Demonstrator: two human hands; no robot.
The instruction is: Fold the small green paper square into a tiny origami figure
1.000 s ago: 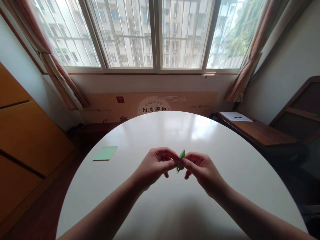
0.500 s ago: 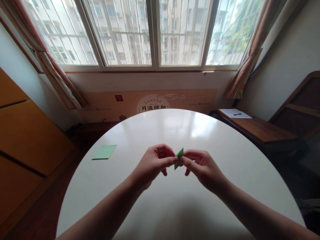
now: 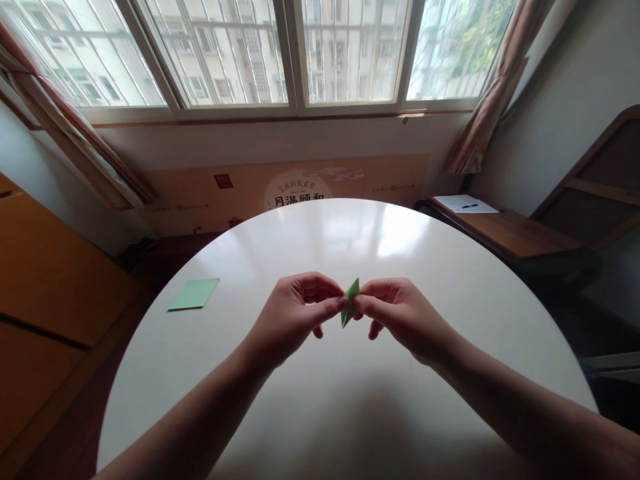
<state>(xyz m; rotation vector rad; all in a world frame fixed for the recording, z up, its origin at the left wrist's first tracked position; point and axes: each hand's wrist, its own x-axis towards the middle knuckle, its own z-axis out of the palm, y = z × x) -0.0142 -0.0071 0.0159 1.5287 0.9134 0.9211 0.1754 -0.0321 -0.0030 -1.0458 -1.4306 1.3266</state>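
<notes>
A small piece of folded green paper [image 3: 351, 293], pointed at top and bottom, is held up between my two hands above the table. My left hand [image 3: 295, 313] pinches its left side between thumb and forefinger. From the other side, the thumb and fingers of my right hand [image 3: 400, 310] close on it. Its long axis leans slightly to the right at the top. My fingertips cover the middle of the paper, so its inner folds are hidden.
On the left of the round white table [image 3: 280, 240] lies a stack of light green square paper [image 3: 195, 294]. A wooden side table [image 3: 530, 230] beyond the right edge carries a white sheet [image 3: 465, 204] with a pen [image 3: 470, 206]. Barred windows stand behind.
The head view has tilted down and shifted a little, moving the whole scene. Both hands keep their pinch on the folded paper, which appears turned slightly, showing a bit more of its face.
</notes>
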